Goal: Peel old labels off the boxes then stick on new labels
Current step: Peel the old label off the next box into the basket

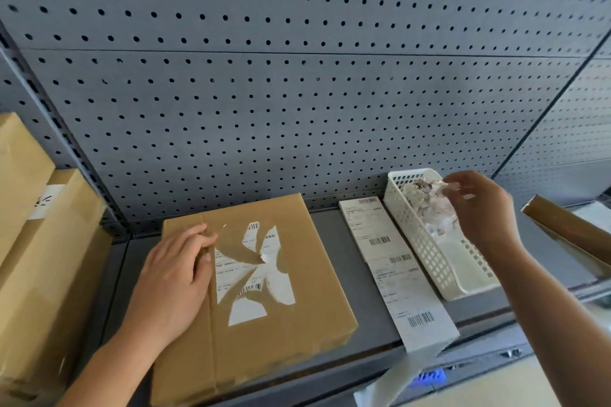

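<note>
From my remote seat I see a grey perforated metal back panel (297, 92) rising behind the flat grey metal shelf (353, 274). Toward the shelf's right end sits a white slotted plastic basket (420, 241). Just below the shelf's front edge there's a small, blurred blue glow (429, 375).

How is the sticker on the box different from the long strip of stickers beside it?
The sticker on the box is torn into ragged pieces; the strip is whole. The sticker is stuck to cardboard; the strip lies loose on the shelf, its end hanging over the edge. Both are white with black barcodes.
</note>
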